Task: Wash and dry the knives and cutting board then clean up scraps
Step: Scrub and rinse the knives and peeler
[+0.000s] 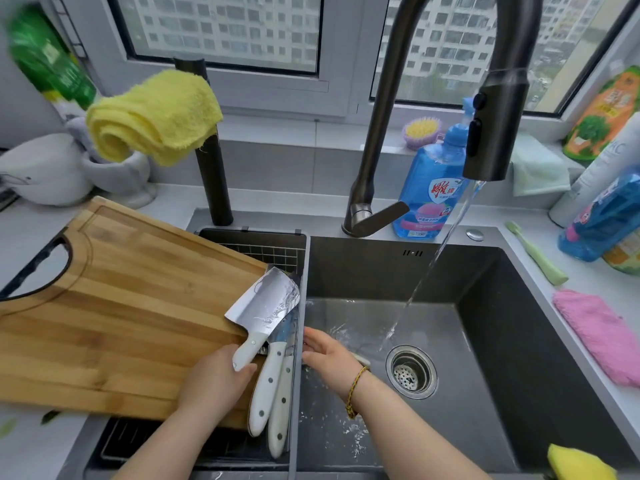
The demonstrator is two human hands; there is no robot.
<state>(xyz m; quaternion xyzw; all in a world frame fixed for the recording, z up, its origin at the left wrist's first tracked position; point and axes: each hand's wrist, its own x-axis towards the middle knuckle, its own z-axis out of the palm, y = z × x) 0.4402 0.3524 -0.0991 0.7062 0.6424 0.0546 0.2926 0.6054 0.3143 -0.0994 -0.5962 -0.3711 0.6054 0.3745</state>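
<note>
A large wooden cutting board lies tilted across the counter and the left drain rack. My left hand grips the white handle of a wet cleaver, whose blade rests on the board's right edge. Two more white-handled knives lie side by side in the rack next to it. My right hand is low in the dark sink, left of the running water. A small white object peeks from under it. Green scraps lie on the counter at the lower left.
The black faucet arches over the sink, with the drain below. A yellow cloth hangs on a black post. A blue soap bottle, pink cloth, green brush and yellow sponge sit around the sink's right side.
</note>
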